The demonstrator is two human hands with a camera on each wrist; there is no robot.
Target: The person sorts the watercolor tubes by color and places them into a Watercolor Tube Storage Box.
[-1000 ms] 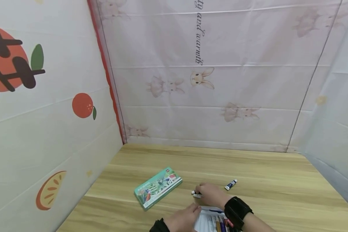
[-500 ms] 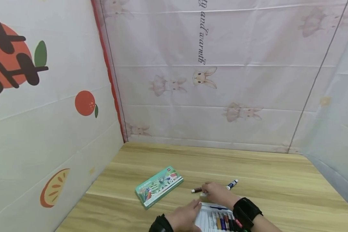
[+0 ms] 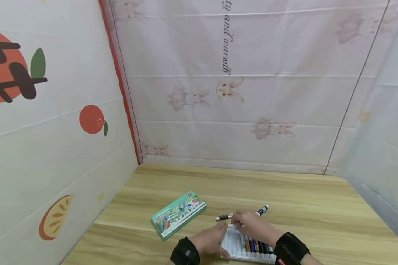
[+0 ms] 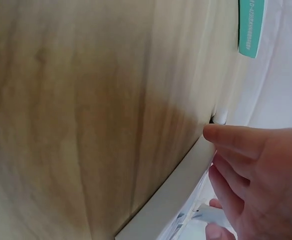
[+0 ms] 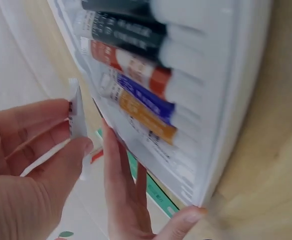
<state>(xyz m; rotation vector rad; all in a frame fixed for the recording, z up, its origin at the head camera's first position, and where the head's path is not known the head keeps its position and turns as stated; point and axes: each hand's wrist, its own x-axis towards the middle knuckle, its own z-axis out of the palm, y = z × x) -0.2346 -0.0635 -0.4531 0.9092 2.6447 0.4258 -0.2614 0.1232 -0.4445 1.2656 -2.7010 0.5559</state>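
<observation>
A white plastic tray (image 3: 248,258) holds a row of paint tubes, with orange, purple, red and black labels among them. My left hand (image 3: 208,240) grips its left end, the thumb at the front edge and the fingers along the back, as the right wrist view shows. Over the tray's back edge, my right hand (image 3: 257,225) pinches a small white paint tube (image 5: 77,115) between thumb and fingertips. A dark brown paint tube (image 3: 223,217) lies on the table just behind the tray. Partly covered by the right hand is a blue paint tube (image 3: 262,210).
A flat teal box (image 3: 178,215) with a printed lid lies left of the hands on the wooden table (image 3: 285,187). White printed sheets enclose the table on the left (image 3: 63,154), at the back (image 3: 199,136) and on the right.
My right hand has lifted the white tube from beside the brown one and brought it to the tray's back edge. The left hand keeps its hold on the tray.
</observation>
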